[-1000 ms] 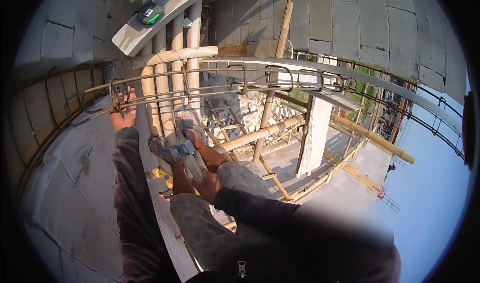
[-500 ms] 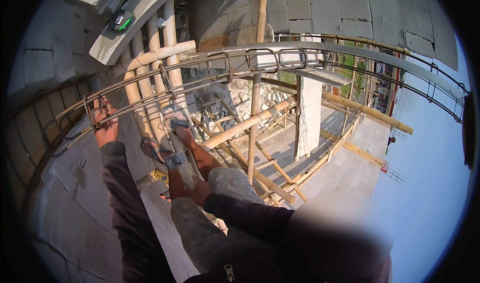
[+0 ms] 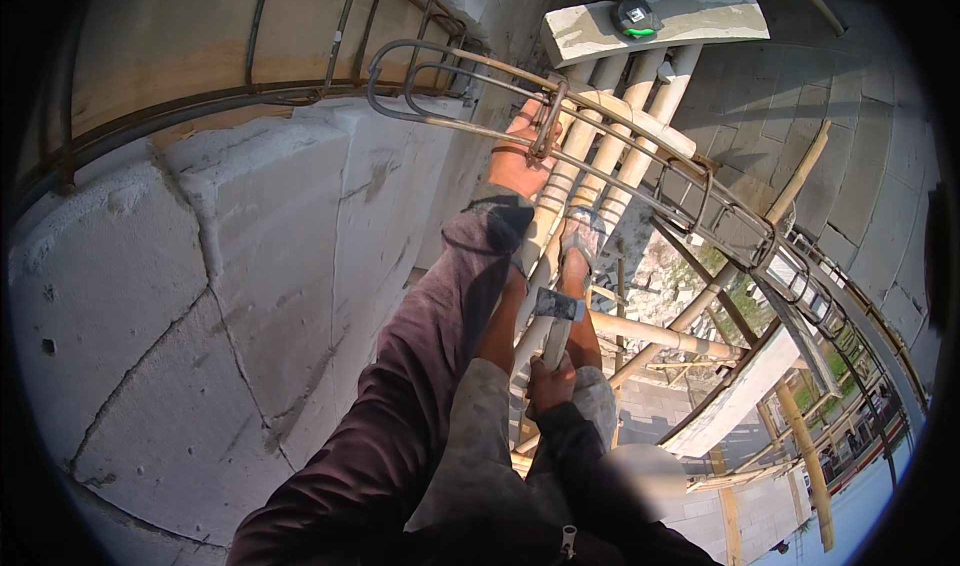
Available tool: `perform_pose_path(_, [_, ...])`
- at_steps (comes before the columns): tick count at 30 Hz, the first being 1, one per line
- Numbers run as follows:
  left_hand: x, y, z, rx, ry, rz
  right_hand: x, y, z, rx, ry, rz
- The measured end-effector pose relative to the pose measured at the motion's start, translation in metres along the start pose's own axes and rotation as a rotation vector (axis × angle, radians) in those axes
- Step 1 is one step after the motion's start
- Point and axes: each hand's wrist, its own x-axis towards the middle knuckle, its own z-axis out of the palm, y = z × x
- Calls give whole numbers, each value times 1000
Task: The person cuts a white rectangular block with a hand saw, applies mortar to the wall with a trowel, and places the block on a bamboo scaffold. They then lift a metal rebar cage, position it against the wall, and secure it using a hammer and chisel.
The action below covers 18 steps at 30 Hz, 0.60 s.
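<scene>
Steel rebar cage (image 3: 600, 136) is gripped by the left hand (image 3: 520, 156) at twelve o'clock, fingers closed round a bar beside a stirrup (image 3: 548, 121). A hammer (image 3: 555, 311) is held by the right hand (image 3: 550, 381) at six o'clock, fingers wrapped about the handle, head raised towards the cage. Bamboo poles (image 3: 610, 146) are seen under the sandalled feet (image 3: 580, 246); a block wall (image 3: 230, 296) lies at nine o'clock. A tape measure (image 3: 635, 16) rests on a plank (image 3: 660, 26) at one o'clock. It is judged that the cage should be held firm, and blows kept short and clear of the gripping fingers, with footing kept steady.
</scene>
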Motion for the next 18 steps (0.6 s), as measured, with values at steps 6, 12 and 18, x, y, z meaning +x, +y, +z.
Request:
perform_pose_path(6, [-22, -1, -10, -17, -26, -34, -2, -24, -5, -15, 0, 19])
perform_pose_path(12, [-21, 4, -42, 900, 11, 306, -1, -28, -18, 90, -29, 247])
perform_pose_path(18, [-17, 24, 6, 59, -19, -3, 1, -28, -20, 75, -40, 230])
